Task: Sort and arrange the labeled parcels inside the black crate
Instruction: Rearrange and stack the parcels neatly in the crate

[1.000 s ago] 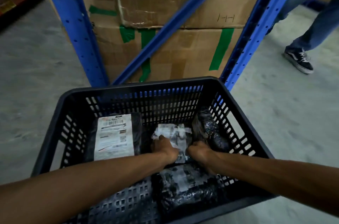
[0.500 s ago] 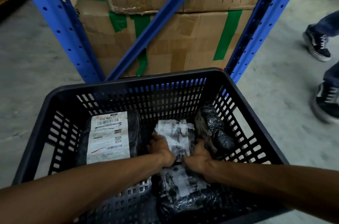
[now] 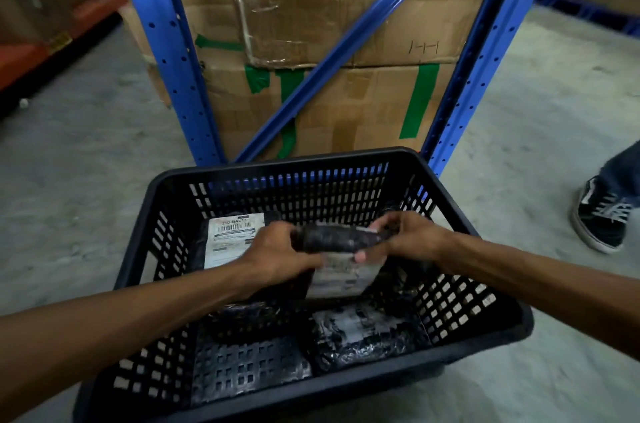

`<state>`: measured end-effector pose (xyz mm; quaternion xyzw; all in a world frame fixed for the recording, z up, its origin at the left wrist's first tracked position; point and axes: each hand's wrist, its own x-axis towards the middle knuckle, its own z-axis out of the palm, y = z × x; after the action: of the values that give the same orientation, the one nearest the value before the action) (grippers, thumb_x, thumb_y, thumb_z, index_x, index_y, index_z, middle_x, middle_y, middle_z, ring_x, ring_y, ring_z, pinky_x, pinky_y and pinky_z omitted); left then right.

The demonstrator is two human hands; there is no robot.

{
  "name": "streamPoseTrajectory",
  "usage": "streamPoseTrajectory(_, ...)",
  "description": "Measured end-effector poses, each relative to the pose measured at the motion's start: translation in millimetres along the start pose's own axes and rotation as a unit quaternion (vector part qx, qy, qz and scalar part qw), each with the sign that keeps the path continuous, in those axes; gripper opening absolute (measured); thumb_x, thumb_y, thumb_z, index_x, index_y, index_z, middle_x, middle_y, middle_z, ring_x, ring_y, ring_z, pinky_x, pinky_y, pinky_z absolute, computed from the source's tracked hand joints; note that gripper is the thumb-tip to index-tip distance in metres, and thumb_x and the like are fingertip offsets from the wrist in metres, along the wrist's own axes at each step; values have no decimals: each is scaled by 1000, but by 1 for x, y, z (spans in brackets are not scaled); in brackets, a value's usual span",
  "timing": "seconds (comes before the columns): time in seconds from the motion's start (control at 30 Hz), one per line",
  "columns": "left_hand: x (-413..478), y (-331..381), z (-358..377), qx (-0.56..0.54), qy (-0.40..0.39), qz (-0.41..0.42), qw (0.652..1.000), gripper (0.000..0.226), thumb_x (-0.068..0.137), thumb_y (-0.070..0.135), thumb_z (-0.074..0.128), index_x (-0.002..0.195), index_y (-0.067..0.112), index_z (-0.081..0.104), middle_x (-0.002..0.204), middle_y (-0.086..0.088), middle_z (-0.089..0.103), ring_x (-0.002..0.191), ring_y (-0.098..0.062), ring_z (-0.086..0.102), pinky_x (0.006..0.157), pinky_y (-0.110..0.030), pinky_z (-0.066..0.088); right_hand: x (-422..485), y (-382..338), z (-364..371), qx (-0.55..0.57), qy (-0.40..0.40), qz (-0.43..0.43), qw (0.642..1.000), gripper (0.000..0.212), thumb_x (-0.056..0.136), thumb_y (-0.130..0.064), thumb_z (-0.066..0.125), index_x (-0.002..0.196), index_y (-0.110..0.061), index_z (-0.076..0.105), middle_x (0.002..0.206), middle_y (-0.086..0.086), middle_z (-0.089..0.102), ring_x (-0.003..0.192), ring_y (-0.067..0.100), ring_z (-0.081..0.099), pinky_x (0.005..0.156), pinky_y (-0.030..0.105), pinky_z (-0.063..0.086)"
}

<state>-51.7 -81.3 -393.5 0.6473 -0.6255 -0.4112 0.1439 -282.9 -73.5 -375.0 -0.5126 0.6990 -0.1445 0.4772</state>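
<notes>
A black slatted crate [image 3: 166, 180] stands on the concrete floor. Inside it, my left hand [image 3: 277, 251] and my right hand [image 3: 405, 235] together grip a black-wrapped parcel [image 3: 341, 270] raised on edge, its white label facing me. A flat black parcel with a large white label [image 3: 230, 239] lies at the crate's back left, partly hidden by my left hand. Another black-wrapped parcel with a crumpled label [image 3: 363, 332] lies at the front right of the crate floor. A dark parcel [image 3: 242, 315] sits under my left wrist.
A blue steel rack [image 3: 162, 52] with a diagonal brace stands just behind the crate, holding stacked cardboard boxes [image 3: 346, 100] with green tape. Another person's black sneaker [image 3: 602, 222] and jeans leg are on the floor at right. An orange rack beam [image 3: 69, 28] runs at far left.
Both hands were pressed low on the middle parcel; now they have lifted it up on edge. The view shifted, and the other person's foot moved.
</notes>
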Motion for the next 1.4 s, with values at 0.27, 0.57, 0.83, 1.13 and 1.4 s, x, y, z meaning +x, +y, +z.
streamPoseTrajectory(0.27, 16, 22, -22, -183, 63, -91, 977, 60, 58, 70, 72, 70, 11, 71, 73, -3, 76, 73, -24, 72, 72, -35, 58, 17, -15, 15, 245, -12, 114, 963, 53, 68, -57, 81, 96, -13, 78, 77, 4, 82, 58, 20, 77, 53, 33, 60)
streamPoseTrajectory(0.57, 50, 14, 24, -54, 20, -145, 988, 23, 77, 22, 73, 72, 14, 53, 77, -4, 58, 70, -19, 59, 66, -32, 54, 70, 1, 31, 124, -17, 112, 986, 60, 73, -14, 86, 126, -1, 59, 119, 17, 71, 100, 33, 72, 91, 48, 59)
streamPoseTrajectory(0.83, 94, -9, 78, 94, -41, -199, 975, 43, 89, 7, 59, 132, 1, 57, 135, -13, 61, 122, -26, 61, 91, -24, 52, 112, 37, 57, -74, -72, 44, 994, 84, 79, -15, 79, 150, -14, 33, 146, 10, 54, 131, 26, 54, 108, 33, 46)
streamPoseTrajectory(1.13, 88, -27, 88, 36, -63, -197, 978, 81, 95, 11, 50, 158, 8, 0, 163, -17, 20, 146, -33, 31, 115, -35, 36, 104, 18, 54, -279, -107, 2, 954, 97, 94, -26, 62, 158, -8, -9, 164, 14, 26, 145, 30, 37, 114, 29, 36)
streamPoseTrajectory(1.4, -16, -38, 79, -119, -242, -238, 933, 2, 88, 19, 58, 88, 21, 57, 106, 2, 50, 103, -23, 53, 79, -27, 39, 19, 49, 45, -218, -172, 96, 956, 29, 91, -31, 58, 111, -12, 67, 94, 2, 61, 77, 20, 58, 49, 19, 46)
